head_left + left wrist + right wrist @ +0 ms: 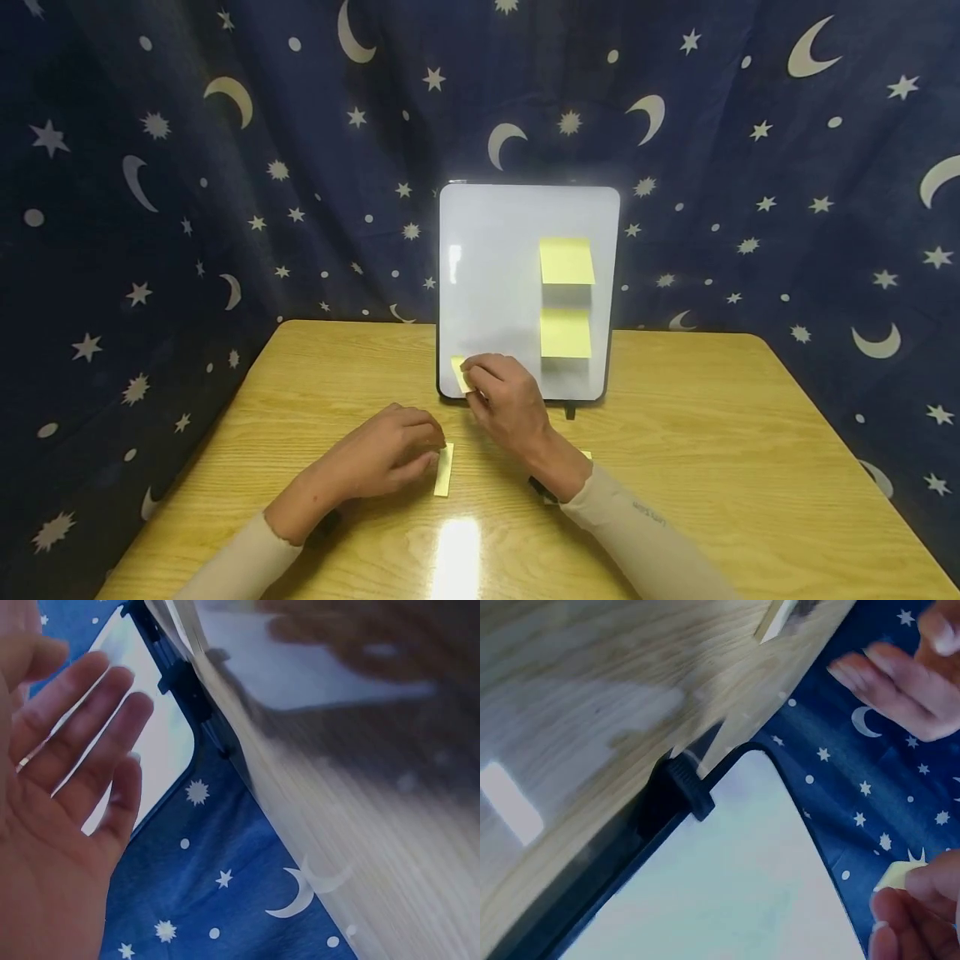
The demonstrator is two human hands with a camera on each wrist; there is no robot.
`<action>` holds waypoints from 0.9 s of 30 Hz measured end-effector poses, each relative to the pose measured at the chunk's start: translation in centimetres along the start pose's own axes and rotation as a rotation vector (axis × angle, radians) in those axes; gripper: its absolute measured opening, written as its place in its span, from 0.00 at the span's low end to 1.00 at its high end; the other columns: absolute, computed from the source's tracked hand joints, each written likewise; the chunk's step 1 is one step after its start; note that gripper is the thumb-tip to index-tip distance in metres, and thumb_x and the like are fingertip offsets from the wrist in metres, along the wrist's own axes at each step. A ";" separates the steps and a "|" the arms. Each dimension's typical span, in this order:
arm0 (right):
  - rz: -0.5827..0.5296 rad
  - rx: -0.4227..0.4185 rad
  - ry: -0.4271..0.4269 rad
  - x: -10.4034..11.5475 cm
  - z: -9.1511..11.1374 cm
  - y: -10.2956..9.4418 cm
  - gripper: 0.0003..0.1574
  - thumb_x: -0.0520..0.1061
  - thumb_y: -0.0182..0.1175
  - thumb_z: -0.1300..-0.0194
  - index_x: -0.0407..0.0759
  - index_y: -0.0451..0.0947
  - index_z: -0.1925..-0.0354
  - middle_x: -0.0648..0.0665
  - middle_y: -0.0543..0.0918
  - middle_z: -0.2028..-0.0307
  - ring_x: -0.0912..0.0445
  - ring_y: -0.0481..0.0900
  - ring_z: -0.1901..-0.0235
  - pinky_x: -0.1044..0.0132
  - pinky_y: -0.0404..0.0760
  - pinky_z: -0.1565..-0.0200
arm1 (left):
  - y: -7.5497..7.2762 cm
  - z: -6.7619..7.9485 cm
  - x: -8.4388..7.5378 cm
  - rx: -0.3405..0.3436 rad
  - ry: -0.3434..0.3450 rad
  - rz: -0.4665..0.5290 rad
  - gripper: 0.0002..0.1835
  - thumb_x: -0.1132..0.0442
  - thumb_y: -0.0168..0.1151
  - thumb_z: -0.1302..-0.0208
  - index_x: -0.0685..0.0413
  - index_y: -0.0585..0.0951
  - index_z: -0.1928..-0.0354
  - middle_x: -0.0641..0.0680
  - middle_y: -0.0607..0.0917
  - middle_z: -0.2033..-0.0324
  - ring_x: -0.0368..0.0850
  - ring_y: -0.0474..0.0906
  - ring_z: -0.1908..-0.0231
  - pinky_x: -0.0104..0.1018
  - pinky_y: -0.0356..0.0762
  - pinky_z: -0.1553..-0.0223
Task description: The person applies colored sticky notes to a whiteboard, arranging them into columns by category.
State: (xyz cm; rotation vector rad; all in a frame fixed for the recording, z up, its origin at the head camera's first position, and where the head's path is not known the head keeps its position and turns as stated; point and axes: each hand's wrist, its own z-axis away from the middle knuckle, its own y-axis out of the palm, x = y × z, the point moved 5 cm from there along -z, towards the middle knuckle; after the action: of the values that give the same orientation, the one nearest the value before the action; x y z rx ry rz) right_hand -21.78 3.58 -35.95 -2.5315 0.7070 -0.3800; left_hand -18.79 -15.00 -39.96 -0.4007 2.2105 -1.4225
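Note:
A small whiteboard stands upright at the back of the table, with two yellow sticky notes, an upper note and a lower note, on its right half. My right hand pinches another yellow sticky note between thumb and fingers at the board's lower left corner. Whether this note touches the board cannot be told. My left hand hovers beside a narrow yellow sticky pad on the table. In the left wrist view its fingers are loosely spread and hold nothing.
A black stand foot juts out under the board. Near my right wrist a yellow corner and a dark object show, mostly hidden by the forearm. A dark blue curtain with moons and stars hangs behind the wooden table.

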 end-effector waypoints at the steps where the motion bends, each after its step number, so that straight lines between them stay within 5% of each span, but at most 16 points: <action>1: 0.004 -0.016 -0.013 0.0 -0.1 -0.2 0.15 0.24 0.68 0.50 0.41 0.79 0.73 0.44 0.89 0.60 0.49 0.88 0.61 0.61 0.85 0.56 | -0.2 -0.1 0.2 -0.012 -0.016 0.003 0.05 0.58 0.67 0.27 0.46 0.88 0.54 0.41 0.86 0.55 0.37 0.83 0.52 0.43 0.80 0.49; 11: 0.112 -0.123 -0.114 -0.6 -1.1 -1.1 0.10 0.26 0.61 0.41 0.38 0.80 0.72 0.42 0.90 0.59 0.47 0.89 0.60 0.57 0.87 0.55 | -1.3 -0.7 2.7 -0.150 -0.165 0.116 0.07 0.62 0.69 0.28 0.49 0.88 0.51 0.43 0.88 0.54 0.40 0.84 0.50 0.47 0.83 0.45; 20: 0.157 -0.156 -0.142 -1.6 -1.7 -1.1 0.10 0.24 0.58 0.42 0.35 0.84 0.69 0.40 0.91 0.57 0.44 0.89 0.59 0.54 0.88 0.55 | -1.7 -1.5 4.9 -0.269 -0.277 0.185 0.04 0.61 0.68 0.27 0.46 0.88 0.54 0.42 0.88 0.56 0.40 0.85 0.52 0.48 0.84 0.50; 27: 0.193 -0.204 -0.147 -2.2 -2.3 -1.3 0.12 0.24 0.57 0.44 0.34 0.83 0.69 0.40 0.90 0.56 0.43 0.89 0.58 0.53 0.87 0.55 | -1.6 -1.9 6.1 -0.347 -0.360 0.195 0.05 0.63 0.68 0.27 0.53 0.87 0.53 0.46 0.88 0.58 0.44 0.85 0.58 0.50 0.84 0.56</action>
State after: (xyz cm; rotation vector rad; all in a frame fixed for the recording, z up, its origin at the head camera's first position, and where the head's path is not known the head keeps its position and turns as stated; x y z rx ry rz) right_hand -23.99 4.91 -33.61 -2.6158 0.9645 -0.0569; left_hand -25.01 -17.17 -39.25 -0.4978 2.1234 -0.7932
